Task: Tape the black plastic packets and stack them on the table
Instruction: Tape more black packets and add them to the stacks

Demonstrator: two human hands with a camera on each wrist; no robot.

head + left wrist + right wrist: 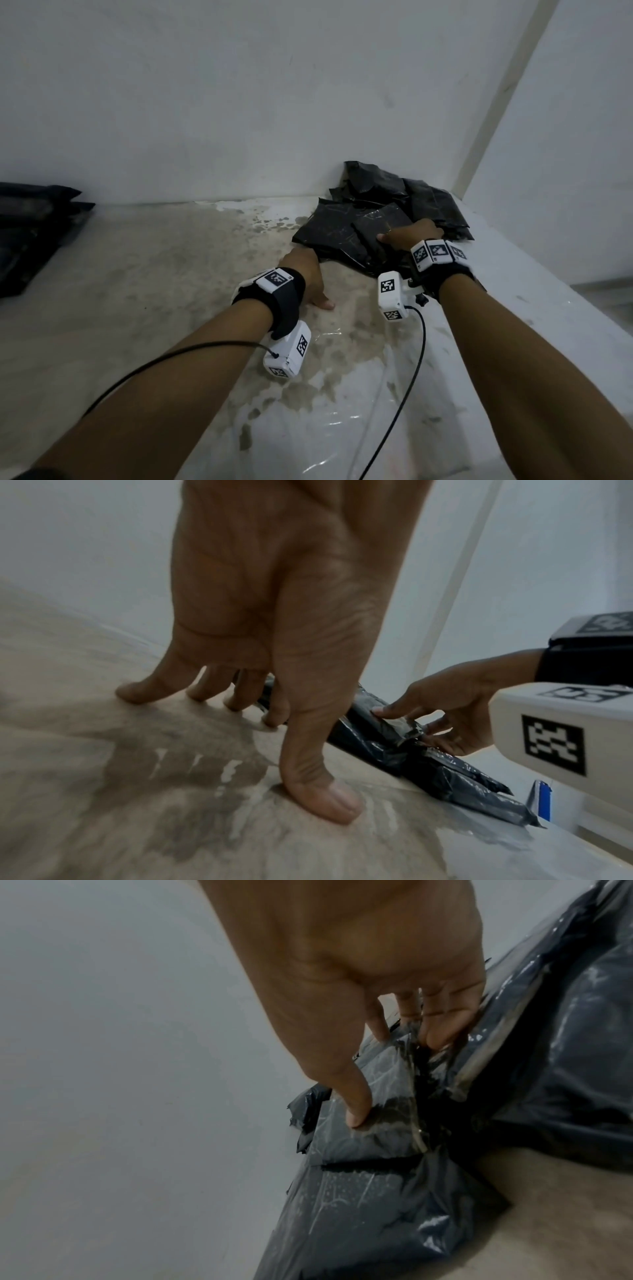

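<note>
Still early to midway, judging by how things lie. Loose heap of black packets (394, 219) piled in the far right corner of the desk (164, 274), against the wall. Second pile of dark packets (37, 226) at the far left edge, layered neatly enough to look like the finished stack, though whether taped cannot be told from here.

Right hand (411, 236) down on the heap, thumb pressed on top of one small packet (373, 1110) and fingers tucked under its far side: a narrow grip pinching that packet, apparently about to lift it free. Clear shiny strips on some packets in the right wrist view, possibly tape, possibly only glare.

Left hand (308, 274) spread wide, fingertips and thumb planted on the bare desk just beside the near edge of the heap, holding nothing.

No tape roll clearly in sight; a small blue-edged thing (542, 799) near the desk's right edge in the left wrist view, too unclear to name.

Left to do, probably: tape the picked packet, carry it across to the left pile, then repeat for the several packets in the corner.
</note>
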